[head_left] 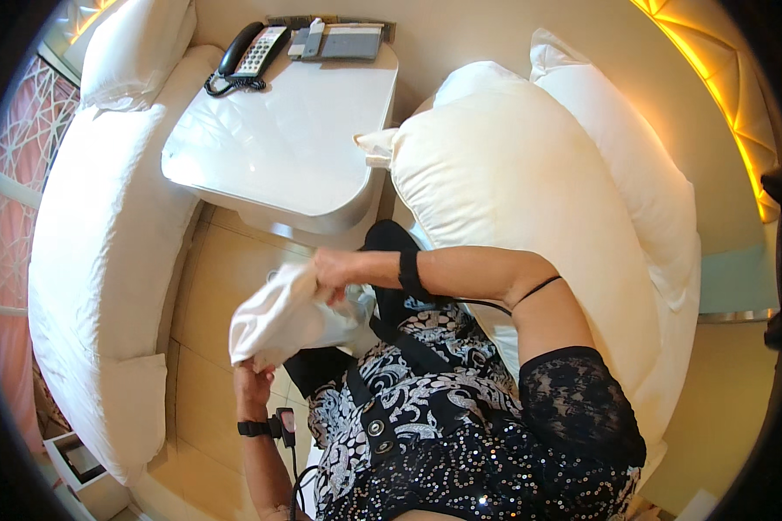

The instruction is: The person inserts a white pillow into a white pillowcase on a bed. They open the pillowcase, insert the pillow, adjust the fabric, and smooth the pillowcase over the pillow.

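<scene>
A bunched white pillowcase (278, 317) hangs between my two hands, in front of my body. My right hand (332, 271) grips its upper edge, fingers closed on the cloth. Lower down and to the left, my left hand (254, 380) is closed on the opposite edge; part of its fingers is behind the fabric. To the right of my hands lies a large cream pillow (513, 174), with a pale tab at its far-left corner. It touches neither hand. Part of the pillowcase is blurred by motion.
A glossy white bedside table (278, 139) stands ahead, with a black telephone (252, 54) and a grey tray (343, 43) on it. A white-covered bed (96, 260) with a pillow (139, 52) is at left. Another white pillow (617, 165) leans behind the cream one.
</scene>
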{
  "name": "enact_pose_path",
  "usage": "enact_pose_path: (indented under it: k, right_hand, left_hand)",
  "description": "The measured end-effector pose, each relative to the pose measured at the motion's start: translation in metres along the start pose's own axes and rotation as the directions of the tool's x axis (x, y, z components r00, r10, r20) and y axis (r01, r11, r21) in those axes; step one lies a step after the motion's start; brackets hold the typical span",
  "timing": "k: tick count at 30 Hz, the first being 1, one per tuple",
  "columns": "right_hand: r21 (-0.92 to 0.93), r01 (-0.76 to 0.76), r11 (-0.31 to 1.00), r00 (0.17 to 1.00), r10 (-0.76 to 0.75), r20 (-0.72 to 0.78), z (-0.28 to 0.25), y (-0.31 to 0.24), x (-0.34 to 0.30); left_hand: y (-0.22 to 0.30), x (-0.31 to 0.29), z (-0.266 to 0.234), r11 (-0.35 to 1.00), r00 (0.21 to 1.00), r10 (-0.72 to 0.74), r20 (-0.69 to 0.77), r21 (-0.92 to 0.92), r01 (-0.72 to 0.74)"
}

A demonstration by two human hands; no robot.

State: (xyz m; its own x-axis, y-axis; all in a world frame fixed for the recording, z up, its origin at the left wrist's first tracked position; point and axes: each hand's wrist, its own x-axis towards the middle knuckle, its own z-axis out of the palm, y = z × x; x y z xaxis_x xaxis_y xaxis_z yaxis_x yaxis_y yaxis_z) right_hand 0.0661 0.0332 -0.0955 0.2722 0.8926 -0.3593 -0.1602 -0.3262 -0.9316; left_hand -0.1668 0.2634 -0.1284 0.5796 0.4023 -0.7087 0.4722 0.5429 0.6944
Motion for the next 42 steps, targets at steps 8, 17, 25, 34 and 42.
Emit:
enact_pose_path:
  k: [8,17,25,34,42]
  right_hand:
    - [-0.95,0.086,0.3,-0.286,-0.906,-0.312,-0.157,-0.192,-0.053]
    - [-0.941,-0.327,0.091,0.037,-0.993,-0.109,-0.216,-0.193,-0.22]
    - [-0.748,-0.579,0.325,0.559,-0.51,-0.654,-0.203,-0.077,-0.25]
    - [-0.492,-0.619,0.613,0.342,-0.353,-0.871,-0.231,-0.02,-0.282]
    - [-0.49,-0.634,0.598,0.566,-0.074,-0.821,-0.232,-0.005,-0.289]
  left_hand:
    - [0.229,-0.072,0.193,0.258,0.254,0.966,-0.043,0.139,-0.956]
    - [0.201,-0.003,0.324,-0.257,-0.166,0.942,0.291,0.312,-0.915]
    - [0.04,-0.001,0.309,0.289,0.416,0.779,0.47,0.32,-0.902]
    - [0.04,-0.007,0.349,0.44,0.474,0.743,0.473,0.189,-0.878]
    - [0.037,0.018,0.357,0.935,0.738,0.342,0.582,-0.135,-0.327]
